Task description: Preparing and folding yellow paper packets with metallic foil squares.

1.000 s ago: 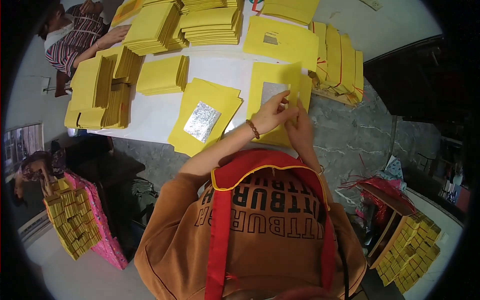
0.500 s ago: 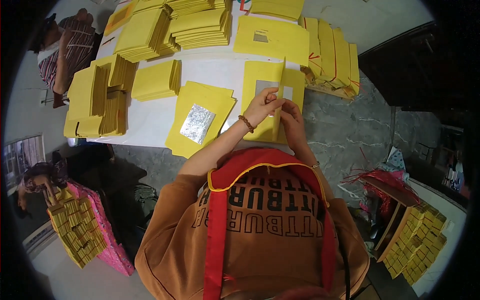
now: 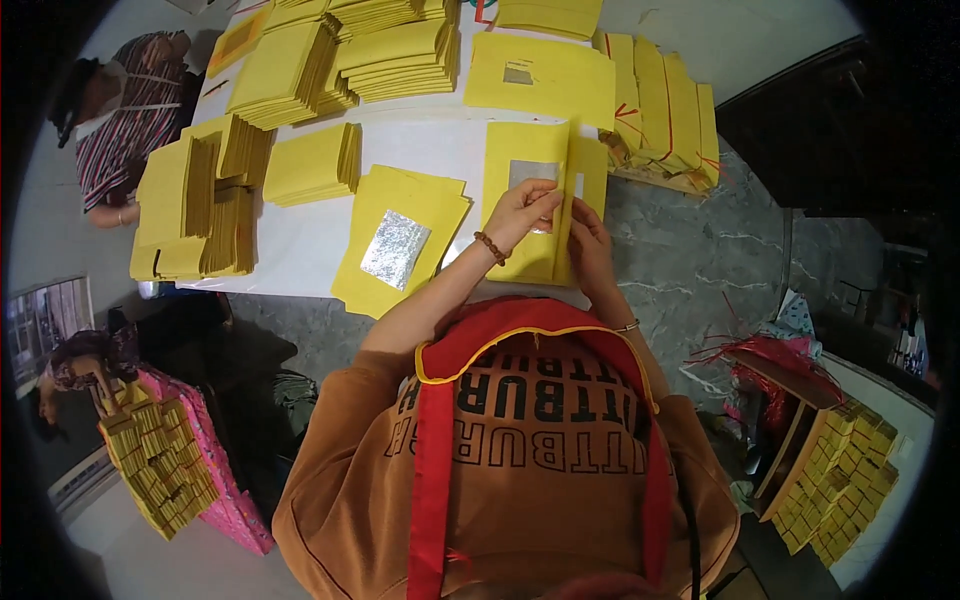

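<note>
A yellow paper sheet (image 3: 512, 142) lies in front of me with its right side folded up into a standing flap. A silver-grey patch shows on it, partly covered by my left hand (image 3: 527, 208), whose fingers are closed at the flap's left face. My right hand (image 3: 592, 248) has curled fingers against the right side of the same flap; its fingertips are partly hidden. More yellow paper with a white patch lies beneath, to the right. Left of my left forearm, a loose pile of yellow sheets (image 3: 362, 225) carries a crinkled silver foil piece (image 3: 396, 248) on top.
Yellow stacks (image 3: 285, 75) crowd the white table's far left. Tied yellow bundles (image 3: 665, 110) stand at its right edge. Beyond the sheet lies a flat yellow piece (image 3: 550, 75). Another person (image 3: 130, 130) is at far left. Boxes of yellow bundles (image 3: 165, 460) stand at lower left and right.
My right hand has moved slightly down and right along the flap, and my left fingers have closed in at its edge. The person at far left has lowered an arm.
</note>
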The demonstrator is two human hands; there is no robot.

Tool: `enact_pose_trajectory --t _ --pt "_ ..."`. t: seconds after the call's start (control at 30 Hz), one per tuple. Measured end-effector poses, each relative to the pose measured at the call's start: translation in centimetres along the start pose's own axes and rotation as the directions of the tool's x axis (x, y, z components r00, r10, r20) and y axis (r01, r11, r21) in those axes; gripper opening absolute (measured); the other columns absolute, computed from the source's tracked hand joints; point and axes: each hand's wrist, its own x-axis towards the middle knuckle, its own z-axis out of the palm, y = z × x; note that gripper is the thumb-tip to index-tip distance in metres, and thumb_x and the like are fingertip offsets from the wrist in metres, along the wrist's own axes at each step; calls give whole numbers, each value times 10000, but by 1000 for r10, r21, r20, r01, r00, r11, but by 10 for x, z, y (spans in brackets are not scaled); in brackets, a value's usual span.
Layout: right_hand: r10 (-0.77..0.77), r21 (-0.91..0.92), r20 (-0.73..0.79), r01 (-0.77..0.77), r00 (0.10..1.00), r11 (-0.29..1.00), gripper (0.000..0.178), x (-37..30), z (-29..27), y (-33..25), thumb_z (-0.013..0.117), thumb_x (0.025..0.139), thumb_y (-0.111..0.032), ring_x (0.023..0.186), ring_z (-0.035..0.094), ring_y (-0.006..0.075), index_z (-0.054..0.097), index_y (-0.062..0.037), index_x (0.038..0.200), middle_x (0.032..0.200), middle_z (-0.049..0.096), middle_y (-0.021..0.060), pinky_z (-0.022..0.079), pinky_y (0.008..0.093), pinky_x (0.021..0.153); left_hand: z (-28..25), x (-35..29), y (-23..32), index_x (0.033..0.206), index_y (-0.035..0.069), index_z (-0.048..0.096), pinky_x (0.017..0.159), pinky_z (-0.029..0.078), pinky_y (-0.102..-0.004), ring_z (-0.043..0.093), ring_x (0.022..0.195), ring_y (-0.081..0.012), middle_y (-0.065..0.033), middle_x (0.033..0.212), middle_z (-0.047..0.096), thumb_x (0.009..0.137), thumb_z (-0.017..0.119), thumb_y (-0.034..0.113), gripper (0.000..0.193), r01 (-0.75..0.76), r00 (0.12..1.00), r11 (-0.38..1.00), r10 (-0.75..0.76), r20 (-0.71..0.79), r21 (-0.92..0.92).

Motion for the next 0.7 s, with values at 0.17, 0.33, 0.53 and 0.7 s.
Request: enact_pose_trajectory --t 0.17,0.33,0.53,0.7 --pt "-19 -42 8 19 1000 999 375 4 -5 7 492 873 -135 1027 511 166 439 13 1213 1164 505 92 420 273 862 -6 3 -4 1090 7 510 611 460 -195 554 752 -66 -23 879 595 844 581 199 321 0 1000 1000 0 14 29" --pt "-154 -255 26 155 988 954 343 6 -9 5 405 918 -214 955 519 125 473 18 1162 1087 533 69 420 242 807 -7 3 -6 1059 9 531 583 425 -173 524 695 -51 -1 832 576 842 575 173 276 23 999 1000 -23 -22 19" --pt "81 70 -84 -75 993 995 323 2 -4 -1 333 945 -256 866 510 108 525 -19 1052 965 543 33 418 244 772 -6 1 -4 1053 4 532 505 376 -178 459 572 -43 11 743 549 835 554 110 244 -16 999 1000 16 -49 5" --pt "57 -10 -92 -58 994 998 318 3 -6 0 330 946 -258 866 511 109 517 -25 1055 953 543 34 421 244 767 -3 -1 -4 1055 -2 529 481 364 -186 437 541 -42 10 728 548 830 543 79 240 -52 992 999 51 -116 -5"
